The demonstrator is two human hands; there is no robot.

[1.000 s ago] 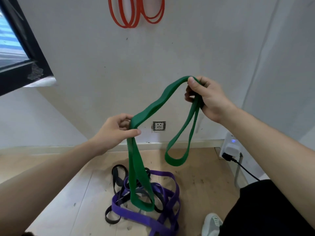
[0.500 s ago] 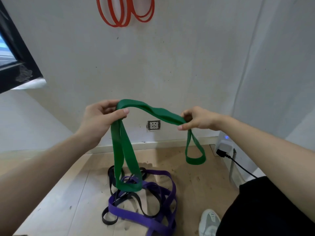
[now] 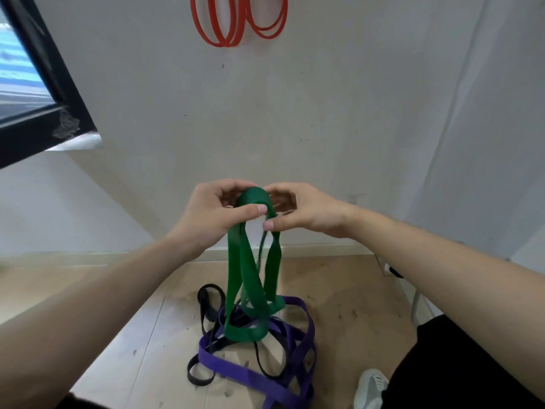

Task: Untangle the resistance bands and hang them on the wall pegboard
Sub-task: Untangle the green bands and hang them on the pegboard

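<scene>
— Where's the green resistance band (image 3: 244,278)?
— Centre frame, long axis vertical, loops hanging down over the purple band (image 3: 236,371) on the floor (image 3: 354,290).
— And your hold?
— My left grip (image 3: 206,216) and right grip (image 3: 306,211) both pinch its folded top.

green band (image 3: 247,278), purple band (image 3: 236,370), black band (image 3: 206,305), red bands (image 3: 236,25)

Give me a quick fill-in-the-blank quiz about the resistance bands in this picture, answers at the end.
1. The band gripped by the left hand and right hand is ____.
2. The hanging bands on the wall are ____.
3. The purple band and black band lie tangled on the ____.
Missing words: green; red; floor.
</scene>
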